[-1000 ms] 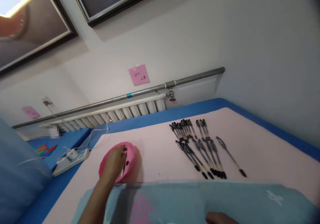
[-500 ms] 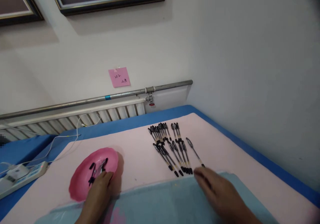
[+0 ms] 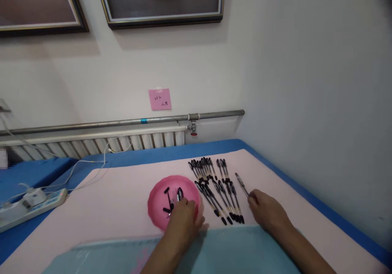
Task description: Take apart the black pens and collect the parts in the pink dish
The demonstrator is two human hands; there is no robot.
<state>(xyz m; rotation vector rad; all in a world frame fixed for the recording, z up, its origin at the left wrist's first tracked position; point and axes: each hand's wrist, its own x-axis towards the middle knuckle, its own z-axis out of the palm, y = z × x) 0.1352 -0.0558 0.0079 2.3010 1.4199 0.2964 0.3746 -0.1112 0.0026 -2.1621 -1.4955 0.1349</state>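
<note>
A pink bowl (image 3: pixel 156 214) with a wavy rim stands left of the pens, holding several small black and clear pen parts (image 3: pixel 168 200). My left hand (image 3: pixel 183 219) is closed on the bowl's near right side, its fingertips partly hidden. To the right, my right hand (image 3: pixel 268 210) pinches the lower end of a single black-capped pen (image 3: pixel 240 181), which lies apart from the others. Between the hands, several pens (image 3: pixel 226 200) with black caps and black tips lie side by side. Behind them is a second row of similar pens (image 3: pixel 202 168).
A pale pink sheet (image 3: pixel 122 200) covers the blue table (image 3: pixel 171 153). A light blue cloth (image 3: pixel 245 249) lies along the near edge. At left sits a power strip (image 3: pixel 45 206) with plugs and white cables. A pipe (image 3: pixel 122 123) and radiator (image 3: pixel 137 141) run along the wall.
My left hand came out of the bowl's middle to its side, and the bowl moved right, closer to the pens. My right hand rose from the near edge and took hold of the single pen.
</note>
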